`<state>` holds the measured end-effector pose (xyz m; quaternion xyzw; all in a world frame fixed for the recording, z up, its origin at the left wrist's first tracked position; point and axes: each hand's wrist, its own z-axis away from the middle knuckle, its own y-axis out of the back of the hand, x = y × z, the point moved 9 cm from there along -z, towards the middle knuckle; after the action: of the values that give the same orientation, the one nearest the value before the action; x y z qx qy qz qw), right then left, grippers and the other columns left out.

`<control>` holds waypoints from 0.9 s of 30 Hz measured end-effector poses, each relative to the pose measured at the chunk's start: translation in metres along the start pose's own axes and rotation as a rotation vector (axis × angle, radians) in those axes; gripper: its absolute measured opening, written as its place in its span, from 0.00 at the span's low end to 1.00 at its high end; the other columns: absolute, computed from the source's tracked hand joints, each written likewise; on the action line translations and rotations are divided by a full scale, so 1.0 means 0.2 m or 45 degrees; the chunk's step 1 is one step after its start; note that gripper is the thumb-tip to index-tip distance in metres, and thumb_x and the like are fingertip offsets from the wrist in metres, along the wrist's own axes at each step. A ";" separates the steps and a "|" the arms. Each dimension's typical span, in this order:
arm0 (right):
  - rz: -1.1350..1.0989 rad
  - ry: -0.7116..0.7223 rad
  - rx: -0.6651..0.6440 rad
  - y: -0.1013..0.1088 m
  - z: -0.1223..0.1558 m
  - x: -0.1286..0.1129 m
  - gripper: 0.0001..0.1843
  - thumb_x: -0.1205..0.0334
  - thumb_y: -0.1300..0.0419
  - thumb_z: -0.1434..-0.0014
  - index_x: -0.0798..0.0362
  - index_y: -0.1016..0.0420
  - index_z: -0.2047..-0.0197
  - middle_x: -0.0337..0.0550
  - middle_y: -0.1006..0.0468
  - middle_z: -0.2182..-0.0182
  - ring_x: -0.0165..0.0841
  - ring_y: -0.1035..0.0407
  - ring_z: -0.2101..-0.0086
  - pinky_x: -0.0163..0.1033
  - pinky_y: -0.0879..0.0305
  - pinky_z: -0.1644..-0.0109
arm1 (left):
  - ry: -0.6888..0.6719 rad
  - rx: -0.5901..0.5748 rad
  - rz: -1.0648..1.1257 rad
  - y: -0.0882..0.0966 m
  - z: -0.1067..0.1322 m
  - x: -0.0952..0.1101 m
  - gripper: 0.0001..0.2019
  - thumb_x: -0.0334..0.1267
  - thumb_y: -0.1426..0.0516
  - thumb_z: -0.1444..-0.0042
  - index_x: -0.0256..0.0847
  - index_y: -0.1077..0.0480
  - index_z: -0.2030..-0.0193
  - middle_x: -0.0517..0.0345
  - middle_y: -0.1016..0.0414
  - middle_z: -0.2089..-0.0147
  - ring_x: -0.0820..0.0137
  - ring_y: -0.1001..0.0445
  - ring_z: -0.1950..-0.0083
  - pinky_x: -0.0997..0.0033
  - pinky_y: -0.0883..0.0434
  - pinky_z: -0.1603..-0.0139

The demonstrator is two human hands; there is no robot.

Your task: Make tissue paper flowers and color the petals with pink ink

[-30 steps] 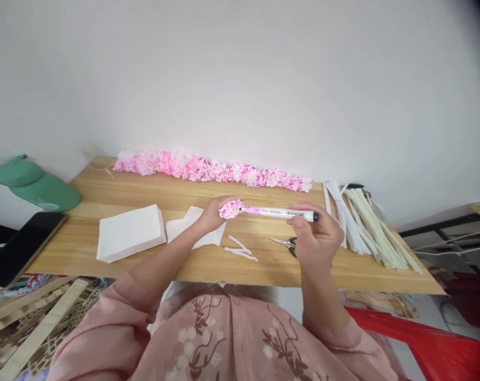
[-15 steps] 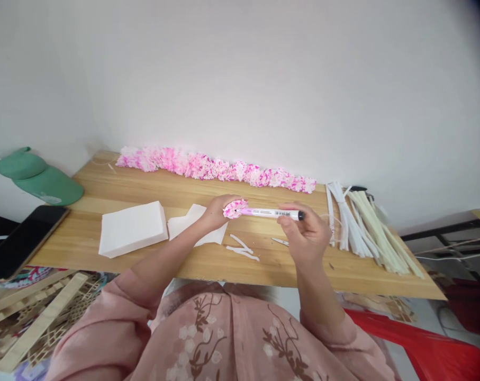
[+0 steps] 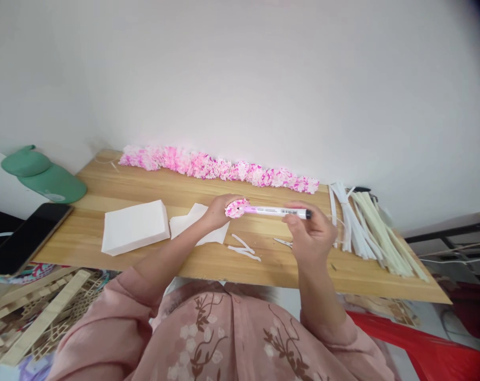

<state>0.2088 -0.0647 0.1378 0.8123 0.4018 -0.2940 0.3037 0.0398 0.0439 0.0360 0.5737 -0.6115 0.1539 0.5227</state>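
Note:
My left hand is closed around a pink-and-white paper flower, whose ruffled face points right. In my right hand is a marker, held level near its black end, with the pink end at the flower's face. Whether its tip touches the petals I cannot make out. Under my left wrist lie loose white paper sheets. Small white twisted strips rest on the table between my hands. Partly hidden beside my right hand is a pair of scissors.
A row of pink-and-white paper flowers runs along the wall. A white paper stack, a phone and a green bottle are on the left. Bundles of white strips and cream strips lie at the right.
The whole view has shifted slightly. My right hand and the marker have moved a little to the right, while my left hand keeps its hold on the flower.

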 end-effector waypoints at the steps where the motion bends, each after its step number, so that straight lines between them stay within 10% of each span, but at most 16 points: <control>1: -0.014 0.000 0.041 0.02 0.00 0.00 0.07 0.58 0.36 0.44 0.49 0.21 0.61 0.38 0.19 0.68 0.30 0.28 0.72 0.35 0.32 0.70 | 0.002 0.003 0.003 0.00 0.00 0.00 0.15 0.35 0.41 0.47 0.40 0.23 0.52 0.49 0.19 0.52 0.59 0.22 0.50 0.62 0.28 0.49; 22: 0.015 -0.089 -0.079 -0.07 0.02 0.08 0.09 0.56 0.36 0.45 0.50 0.21 0.62 0.39 0.20 0.69 0.31 0.27 0.71 0.38 0.30 0.65 | 0.028 -0.003 0.066 0.01 0.00 0.00 0.16 0.39 0.39 0.48 0.41 0.23 0.52 0.51 0.19 0.52 0.59 0.23 0.48 0.63 0.28 0.47; 27: 0.021 -0.101 0.122 0.08 0.02 0.06 0.10 0.57 0.37 0.45 0.51 0.22 0.62 0.41 0.20 0.67 0.31 0.28 0.72 0.37 0.31 0.69 | 0.098 0.018 0.169 0.00 0.00 -0.04 0.18 0.43 0.37 0.49 0.40 0.23 0.52 0.49 0.20 0.51 0.59 0.22 0.49 0.62 0.27 0.48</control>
<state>0.2272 -0.0696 0.1321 0.8169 0.3683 -0.3423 0.2825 0.0372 0.0488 0.0292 0.5293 -0.6267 0.2145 0.5302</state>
